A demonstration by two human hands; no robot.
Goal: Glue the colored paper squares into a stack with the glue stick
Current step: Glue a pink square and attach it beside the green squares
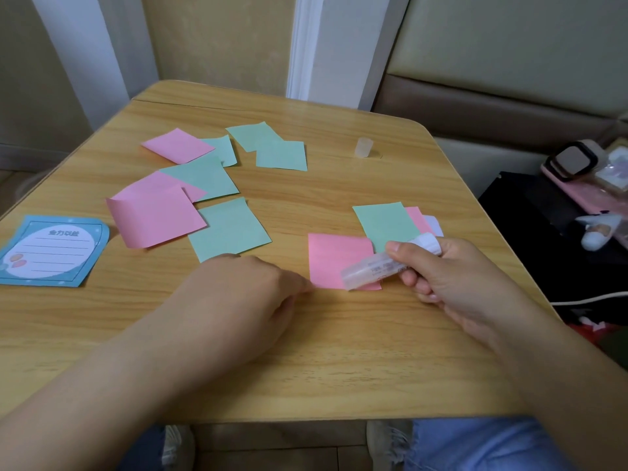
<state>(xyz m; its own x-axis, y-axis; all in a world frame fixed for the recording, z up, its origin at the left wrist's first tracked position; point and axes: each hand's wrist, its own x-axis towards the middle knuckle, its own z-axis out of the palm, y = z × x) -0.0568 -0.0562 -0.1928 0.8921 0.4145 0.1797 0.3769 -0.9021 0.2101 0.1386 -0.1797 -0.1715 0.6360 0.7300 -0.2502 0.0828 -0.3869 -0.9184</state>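
From the head view, the wooden worktop (339, 351) carries loose paper squares, thin and matte, in pink and mint green. The pink square (336, 258) nearest the person lies flat, near the worktop's right side. The left hand (244, 283) rests knuckles up beside it, fingertips touching its lower left corner; whether they pinch the paper or only press it cannot be told. The right hand (452, 270) has its grip closed around the glue stick (390, 263), a translucent white tube with small print on the barrel. The tube lies nearly level, its open end over the pink square's lower right corner.

Just behind that square sits a small stack (390, 226): a green square on top, with a pink edge and a pale lavender edge showing at its right side.

On the left half lie the loose squares, several overlapping. Counted there: three pink, one of them with a curled left edge (153, 219), and five green (231, 229). With the near pink square and the stack's three visible layers, twelve squares show in all.

The glue stick's clear cap (364, 147) stands upright, alone, well apart toward the far right. One blue notepad (51, 251) with a lined white oval lies at the left edge.
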